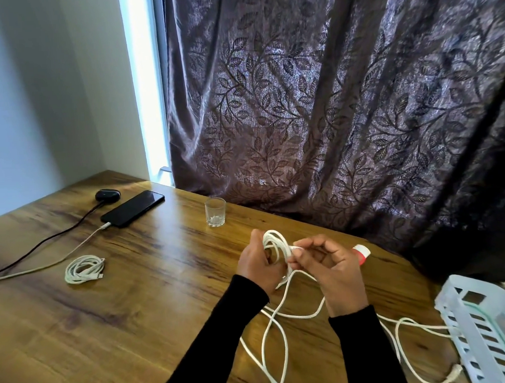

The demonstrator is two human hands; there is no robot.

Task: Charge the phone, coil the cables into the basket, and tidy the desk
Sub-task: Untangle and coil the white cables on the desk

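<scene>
My left hand (258, 263) holds several loops of a long white cable (272, 242) above the wooden desk (163, 296). My right hand (333, 270) pinches the same cable beside the loops. The slack trails in curves over the desk toward a pale slotted basket (483, 326) at the right edge. A second white cable (84, 269) lies coiled on the desk to the left. A black phone (133, 208) lies at the back left with a white charging cable (60, 259) plugged into its near end.
A small empty glass (215, 212) stands behind my hands. A black earbud case (108, 195) with a dark cord (42, 244) sits beside the phone. A white and red object (362, 251) peeks out behind my right hand. A patterned curtain (343, 100) hangs along the desk's far edge.
</scene>
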